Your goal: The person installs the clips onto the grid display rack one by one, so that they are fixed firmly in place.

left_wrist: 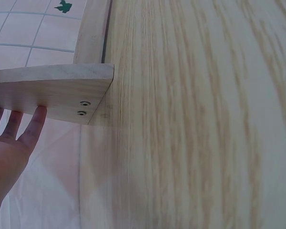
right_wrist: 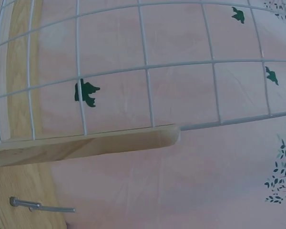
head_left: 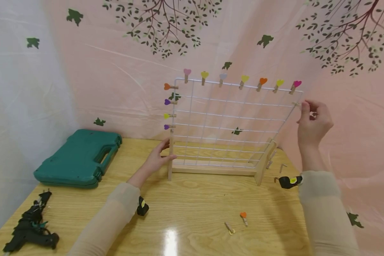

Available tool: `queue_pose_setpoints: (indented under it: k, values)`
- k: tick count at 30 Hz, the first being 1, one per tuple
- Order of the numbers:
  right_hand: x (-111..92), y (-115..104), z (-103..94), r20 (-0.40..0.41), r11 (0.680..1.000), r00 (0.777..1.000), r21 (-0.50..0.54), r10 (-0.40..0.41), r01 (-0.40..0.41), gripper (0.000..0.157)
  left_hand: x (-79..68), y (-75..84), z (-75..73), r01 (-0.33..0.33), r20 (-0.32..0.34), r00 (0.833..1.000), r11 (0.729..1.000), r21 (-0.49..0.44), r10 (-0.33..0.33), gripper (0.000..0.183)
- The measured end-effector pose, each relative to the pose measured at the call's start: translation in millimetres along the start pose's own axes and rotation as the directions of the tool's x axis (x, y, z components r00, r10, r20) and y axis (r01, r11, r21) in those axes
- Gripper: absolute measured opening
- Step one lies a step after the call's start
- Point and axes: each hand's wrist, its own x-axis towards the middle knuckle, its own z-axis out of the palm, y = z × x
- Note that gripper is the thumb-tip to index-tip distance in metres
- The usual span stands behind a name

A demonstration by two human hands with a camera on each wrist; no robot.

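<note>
A white wire grid panel (head_left: 224, 117) stands upright in a wooden stand (head_left: 214, 170) on the table. Small clothespins with coloured hearts, such as an orange one (head_left: 262, 82), are clipped along its top and left edges. My left hand (head_left: 155, 158) holds the stand's left post (left_wrist: 62, 90), thumb on one side and fingers on the other. At the grid's upper right edge, my right hand (head_left: 315, 122) pinches a small clothespin (head_left: 296, 104). Its heart is hidden by the fingers. In the right wrist view the right hand is out of sight; the grid and right post (right_wrist: 109, 143) show.
Two loose clothespins, one with an orange heart (head_left: 243, 215) and one pale yellow (head_left: 229, 228), lie on the front of the table (head_left: 195, 206). A green case (head_left: 80, 156) and a black glue gun (head_left: 32, 227) are at left. A hex key (head_left: 283, 167) lies behind the right wrist.
</note>
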Motion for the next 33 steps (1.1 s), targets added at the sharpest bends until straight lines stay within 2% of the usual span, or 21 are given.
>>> queue_pose_setpoints:
  k: [5, 7, 9, 12, 14, 16, 17, 19, 22, 24, 27, 30, 33]
  values:
    - [-3.4, -12.6, -9.6, -0.008, 0.997, 0.999, 0.065, -0.035, 0.035, 0.017, -4.4, 8.5, 0.1, 0.004, 0.003, 1.0, 1.0, 0.015, -0.004, 0.071]
    - [-10.2, -20.0, -13.7, 0.033, 0.99, 0.999, 0.138, -0.035, 0.03, 0.018, -4.4, 7.4, 0.5, 0.009, 0.006, 1.0, 1.0, 0.012, -0.009, 0.071]
    - [-19.2, -26.9, -17.1, 0.113, 0.978, 0.993, 0.206, -0.041, 0.017, 0.018, -3.7, 5.2, 0.6, 0.012, 0.007, 1.0, 1.0, 0.006, -0.012, 0.072]
    - [-35.0, -34.4, -21.5, 0.278, 0.962, 0.958, 0.272, -0.073, -0.005, 0.019, -1.7, 0.4, 0.2, 0.001, 0.004, 1.0, 1.0, 0.003, -0.001, 0.072]
    - [-45.8, -37.2, -25.1, 0.395, 0.961, 0.911, 0.275, -0.121, 0.009, 0.021, 0.9, -5.6, 0.2, -0.006, -0.002, 1.0, 1.0, 0.004, 0.006, 0.072]
    - [-56.7, -38.2, -29.5, 0.523, 0.962, 0.832, 0.27, -0.185, 0.044, 0.028, 3.7, -11.8, 0.5, -0.012, -0.01, 1.0, 1.0, 0.013, 0.012, 0.072]
    - [-62.1, -38.0, -32.0, 0.589, 0.962, 0.776, 0.261, -0.227, 0.083, 0.032, 5.2, -14.9, 0.7, -0.014, -0.014, 1.0, 1.0, 0.014, 0.014, 0.072]
    - [-73.0, -36.9, -36.8, 0.712, 0.955, 0.64, 0.263, -0.289, 0.138, 0.04, 7.7, -20.5, 0.9, -0.017, -0.022, 1.0, 1.0, 0.018, 0.018, 0.072]
    - [-89.4, -33.4, -43.8, 0.834, 0.93, 0.414, 0.302, -0.364, 0.209, 0.049, 9.2, -23.3, 0.6, -0.023, -0.033, 0.999, 0.999, 0.026, 0.024, 0.071]
    - [-100.9, -30.9, -49.3, 0.886, 0.93, 0.294, 0.312, -0.358, 0.193, 0.048, 9.7, -23.3, 0.4, -0.023, -0.033, 0.999, 0.999, 0.035, 0.024, 0.072]
    - [-118.7, -26.2, -58.3, 0.94, 0.945, 0.14, 0.288, -0.31, 0.156, 0.043, 8.6, -18.6, -0.2, -0.016, -0.024, 1.0, 0.999, 0.033, 0.017, 0.072]
    - [-137.4, -19.0, -66.3, 0.971, 0.965, 0.003, 0.239, -0.241, 0.105, 0.042, 5.1, -8.4, -0.6, -0.013, -0.007, 1.0, 1.0, 0.009, 0.013, 0.071]
    - [-156.6, -10.0, -71.6, 0.975, 0.978, -0.099, 0.204, -0.198, 0.054, 0.043, 0.7, 1.6, -1.0, -0.007, 0.003, 1.0, 1.0, -0.004, 0.007, 0.071]
